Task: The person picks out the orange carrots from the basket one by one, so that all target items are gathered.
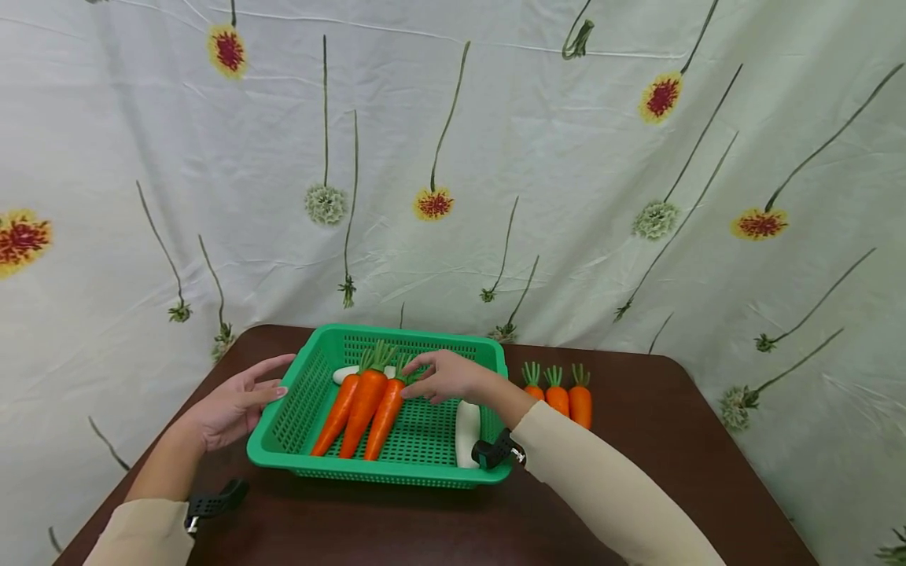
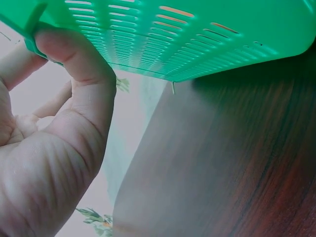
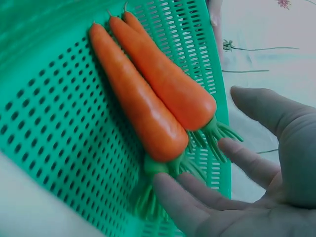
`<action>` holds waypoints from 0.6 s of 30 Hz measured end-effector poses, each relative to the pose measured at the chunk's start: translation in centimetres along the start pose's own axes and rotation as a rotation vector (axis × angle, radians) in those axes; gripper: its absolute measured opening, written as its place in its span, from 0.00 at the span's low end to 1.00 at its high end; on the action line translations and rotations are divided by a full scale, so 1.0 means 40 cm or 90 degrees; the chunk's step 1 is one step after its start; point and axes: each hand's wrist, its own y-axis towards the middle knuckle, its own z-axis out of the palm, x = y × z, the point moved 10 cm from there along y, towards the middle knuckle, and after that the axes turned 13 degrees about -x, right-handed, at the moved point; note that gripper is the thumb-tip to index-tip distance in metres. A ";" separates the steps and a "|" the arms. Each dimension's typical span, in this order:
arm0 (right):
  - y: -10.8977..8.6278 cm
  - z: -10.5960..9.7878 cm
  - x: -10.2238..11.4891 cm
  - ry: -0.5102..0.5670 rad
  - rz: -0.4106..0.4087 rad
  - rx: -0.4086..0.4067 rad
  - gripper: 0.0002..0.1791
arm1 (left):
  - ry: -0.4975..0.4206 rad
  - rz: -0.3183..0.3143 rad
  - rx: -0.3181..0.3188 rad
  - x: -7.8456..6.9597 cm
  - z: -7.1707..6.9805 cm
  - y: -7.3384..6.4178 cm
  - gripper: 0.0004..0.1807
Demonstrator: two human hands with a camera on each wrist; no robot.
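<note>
A green plastic basket (image 1: pixel 439 470) stands on the dark table, with three large orange carrots (image 1: pixel 366 401) leaning side by side in it, leafy tops toward the back. My left hand (image 1: pixel 230 405) holds the basket's left rim; in the left wrist view its bent thumb (image 2: pixel 74 54) lies against that rim. Above the basket, my right hand (image 1: pixel 446 376) hovers with parted fingers, near the green top of the rightmost carrot (image 3: pixel 133 98). A long white vegetable (image 1: pixel 467 432) lies along the basket's right side, and another white piece (image 1: pixel 344 374) shows partly behind the carrots.
Three smaller carrots (image 1: pixel 557 399) with green tops lie on the table right of the basket, partly hidden by my right sleeve. The brown table (image 1: pixel 658 456) ends at the back against a white flowered cloth (image 1: pixel 566 157).
</note>
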 end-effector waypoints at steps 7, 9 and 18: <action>0.033 0.024 -0.011 0.003 0.061 -0.009 0.31 | 0.008 -0.004 -0.008 -0.001 0.000 -0.002 0.39; 0.041 0.030 -0.014 0.000 0.068 -0.012 0.33 | 0.010 -0.004 -0.008 -0.003 0.001 -0.003 0.40; 0.073 0.070 -0.043 0.016 0.099 0.016 0.38 | 0.004 -0.001 0.001 -0.005 0.006 -0.004 0.39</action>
